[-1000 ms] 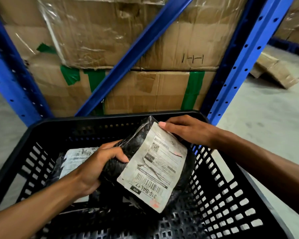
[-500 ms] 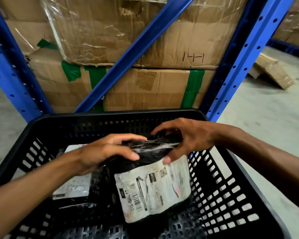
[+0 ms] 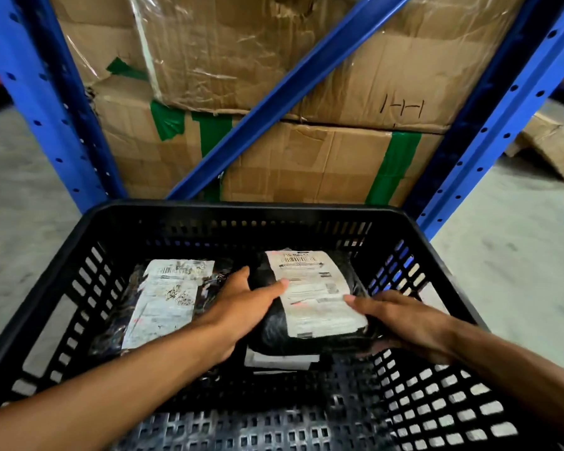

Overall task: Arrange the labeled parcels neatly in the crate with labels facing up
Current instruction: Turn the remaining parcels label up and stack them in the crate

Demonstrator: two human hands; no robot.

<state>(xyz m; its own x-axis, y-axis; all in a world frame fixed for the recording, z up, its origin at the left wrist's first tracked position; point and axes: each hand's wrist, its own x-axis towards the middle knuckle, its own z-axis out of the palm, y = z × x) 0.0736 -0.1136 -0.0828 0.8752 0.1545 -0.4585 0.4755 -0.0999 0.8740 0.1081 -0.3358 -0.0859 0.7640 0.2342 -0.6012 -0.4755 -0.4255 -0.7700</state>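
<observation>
A black perforated plastic crate fills the lower half of the view. Inside on the right lies a black parcel with its white label facing up. My left hand rests on its left side, thumb on the label edge. My right hand grips its right near corner, fingers on the label. A second black parcel lies flat on the left of the crate, label up, untouched. Another white label edge shows from beneath the right parcel.
Blue metal rack posts and a diagonal brace stand just behind the crate, holding stacked cardboard boxes with green tape. Grey concrete floor lies on both sides. A flattened carton lies on the floor at the right.
The parcel was held tilted above the crate, then turned and lowered. It now lies flat on the crate's right side, label up, with both hands still on it.
</observation>
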